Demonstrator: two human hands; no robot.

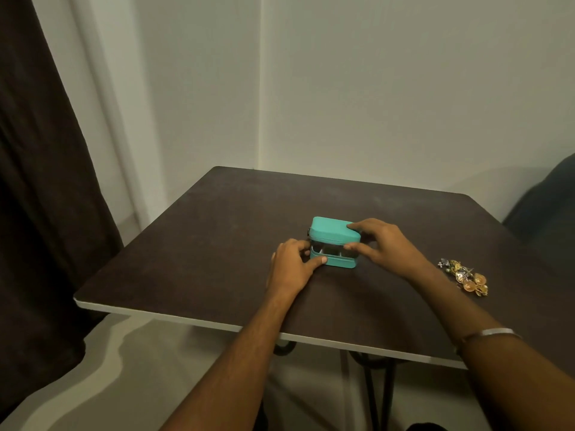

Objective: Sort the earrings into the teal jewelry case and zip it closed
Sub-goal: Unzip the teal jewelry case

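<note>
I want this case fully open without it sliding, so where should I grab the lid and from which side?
Grip the lid of the teal jewelry case at its raised front lip, coming from the near side. It already gapes toward you, so the hinge probably sits at the back. The right hand pinches that lip; the left hand grips the base's left end.

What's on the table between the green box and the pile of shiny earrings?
In the head view, the right hand and its forearm cross that stretch, gripping the teal case's lid. Toward the earrings only bare table shows.

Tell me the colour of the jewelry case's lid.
Teal; the lid shows best in the head view.
</note>
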